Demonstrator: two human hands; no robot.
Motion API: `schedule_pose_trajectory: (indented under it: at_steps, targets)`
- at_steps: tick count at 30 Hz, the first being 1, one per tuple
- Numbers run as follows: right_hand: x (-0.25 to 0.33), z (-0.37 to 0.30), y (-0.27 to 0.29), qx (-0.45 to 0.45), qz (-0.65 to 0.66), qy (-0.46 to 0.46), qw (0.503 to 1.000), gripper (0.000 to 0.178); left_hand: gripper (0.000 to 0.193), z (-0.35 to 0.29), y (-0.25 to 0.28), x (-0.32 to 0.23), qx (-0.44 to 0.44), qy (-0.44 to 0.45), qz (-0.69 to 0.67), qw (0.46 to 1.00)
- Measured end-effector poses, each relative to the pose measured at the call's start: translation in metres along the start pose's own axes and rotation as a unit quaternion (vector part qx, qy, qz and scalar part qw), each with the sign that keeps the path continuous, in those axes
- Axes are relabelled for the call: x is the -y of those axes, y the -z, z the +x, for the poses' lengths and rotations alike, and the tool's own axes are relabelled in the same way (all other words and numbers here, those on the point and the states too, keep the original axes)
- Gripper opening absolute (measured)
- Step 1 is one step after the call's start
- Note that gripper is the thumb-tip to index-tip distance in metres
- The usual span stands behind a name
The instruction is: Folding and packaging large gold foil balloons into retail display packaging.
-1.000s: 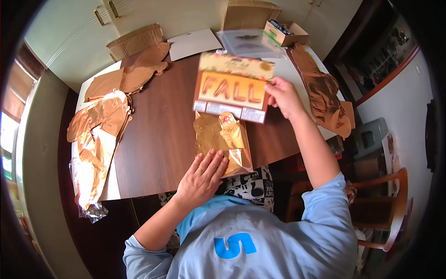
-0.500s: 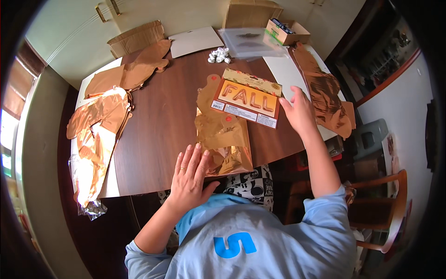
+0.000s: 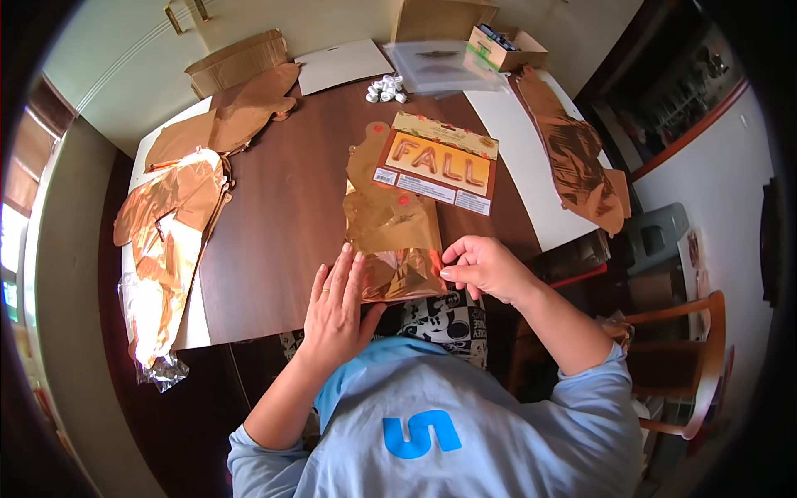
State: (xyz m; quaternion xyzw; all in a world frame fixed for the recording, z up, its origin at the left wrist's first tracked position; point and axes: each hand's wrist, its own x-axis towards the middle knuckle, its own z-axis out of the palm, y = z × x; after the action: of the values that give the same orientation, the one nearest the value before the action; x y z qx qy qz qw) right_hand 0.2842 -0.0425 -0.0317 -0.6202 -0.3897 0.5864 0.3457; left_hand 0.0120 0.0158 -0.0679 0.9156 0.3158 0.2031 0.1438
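Observation:
A folded copper foil balloon (image 3: 390,224) lies at the front edge of the table, straight before me. My left hand (image 3: 334,290) rests on its lower left side, fingers stretched out and lying flat. At its lower right edge, the thumb and forefinger of my right hand (image 3: 486,270) come together in a pinch on the foil. A printed package card (image 3: 436,163), tan and orange with a picture of balloon letters, lies tilted over the balloon's upper right part.
More copper foil balloons (image 3: 170,220) are spread along the left side, with others (image 3: 573,153) at the right. Small white rolls (image 3: 386,89) sit far back near a clear plastic sheet (image 3: 444,66) and an open box (image 3: 508,48). A wooden chair (image 3: 701,365) stands at my right.
My right hand has come down from beside the package card to the balloon's lower right edge and closed on it. The left hand stays flat on the foil.

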Motion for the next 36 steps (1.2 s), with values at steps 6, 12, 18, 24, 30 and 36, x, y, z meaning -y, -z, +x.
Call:
schedule_pose_trajectory:
  at_steps: [6,12,18,24,30,36]
  targets:
    - [0.002,-0.003,-0.001,0.017,0.016,-0.065,0.998,0.029,0.081,0.000,-0.003,-0.003,-0.007,0.009,-0.010,1.000]
    - [0.005,-0.013,-0.007,0.042,0.007,-0.087,0.995,0.029,0.082,-0.002,-0.005,-0.003,-0.020,0.009,-0.015,1.000]
    - [-0.019,-0.018,-0.016,0.044,0.026,-0.034,0.998,0.025,0.084,-0.008,-0.002,-0.007,-0.022,0.005,-0.030,0.999]
    - [-0.023,-0.018,-0.031,0.020,0.004,-0.037,0.999,0.015,0.088,-0.023,0.000,-0.006,-0.035,0.009,-0.040,0.999]
    - [-0.006,-0.012,-0.038,-0.043,-0.228,0.124,0.965,0.008,0.099,-0.045,-0.001,-0.002,-0.132,0.045,-0.043,0.989]
    - [-0.016,-0.007,-0.034,-0.078,-0.294,0.345,0.888,0.013,0.118,-0.047,-0.013,0.008,-0.212,0.125,-0.023,0.969]
